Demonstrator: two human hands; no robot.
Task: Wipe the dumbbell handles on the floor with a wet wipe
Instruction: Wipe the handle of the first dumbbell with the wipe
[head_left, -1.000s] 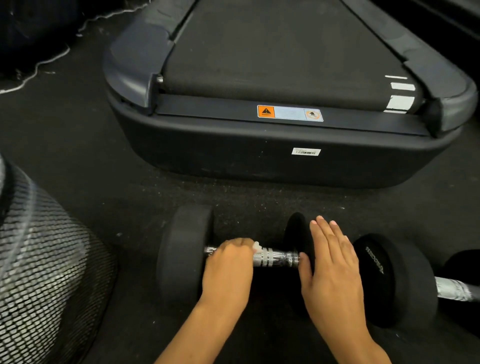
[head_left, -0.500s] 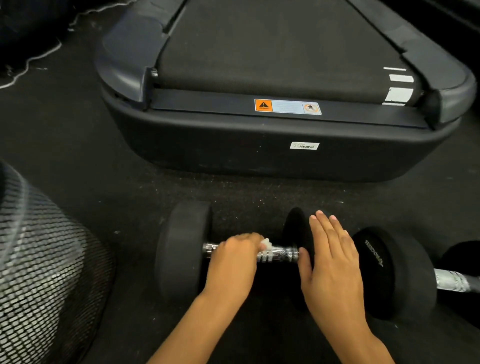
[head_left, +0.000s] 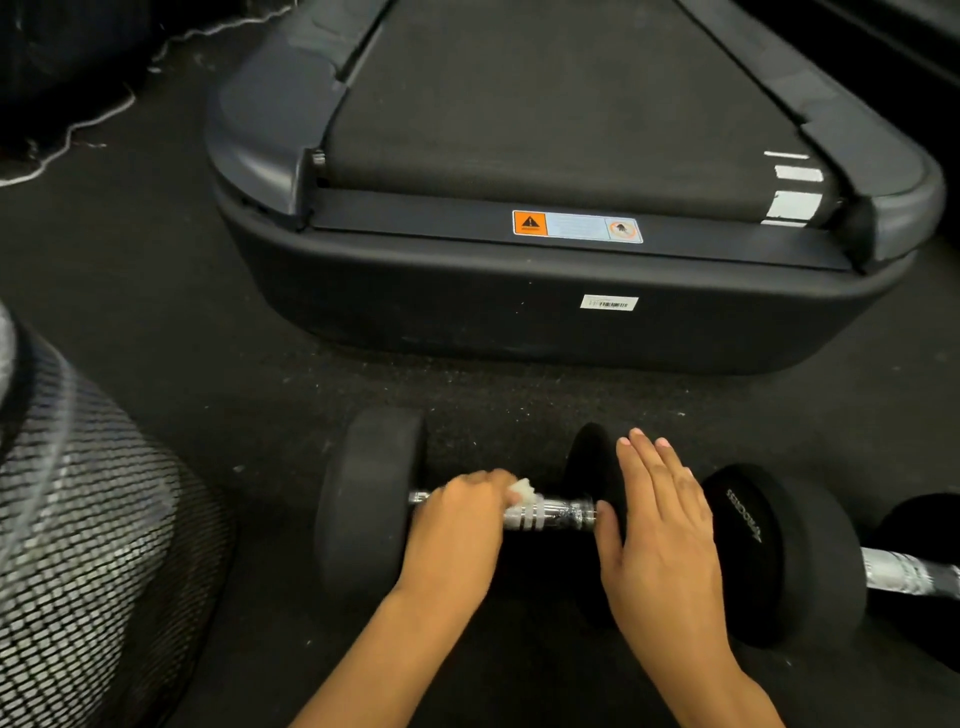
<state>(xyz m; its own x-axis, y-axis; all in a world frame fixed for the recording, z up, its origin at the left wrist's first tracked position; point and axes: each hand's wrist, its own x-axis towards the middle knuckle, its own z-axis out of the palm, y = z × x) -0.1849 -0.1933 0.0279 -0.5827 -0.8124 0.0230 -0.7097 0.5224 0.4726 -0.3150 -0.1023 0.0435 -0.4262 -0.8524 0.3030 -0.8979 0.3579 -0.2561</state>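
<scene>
Head view. Lower centre: the left hand (head_left: 457, 525) is curled round the handle (head_left: 556, 514) of the dumbbell (head_left: 369, 499), pressing a wipe (head_left: 521, 490) to it; only a white corner of the wipe shows. The right hand (head_left: 660, 525) lies flat, fingers straight, on the right weight (head_left: 589, 467), steadying it. Likely risks: the dumbbell rolls if that hand lifts; the bunched wipe misses the handle's underside. A second dumbbell (head_left: 779, 551) at lower right appears untouched. Lower left: a mesh bin (head_left: 104, 519), contents not discernible. Top: a treadmill (head_left: 571, 312).
</scene>
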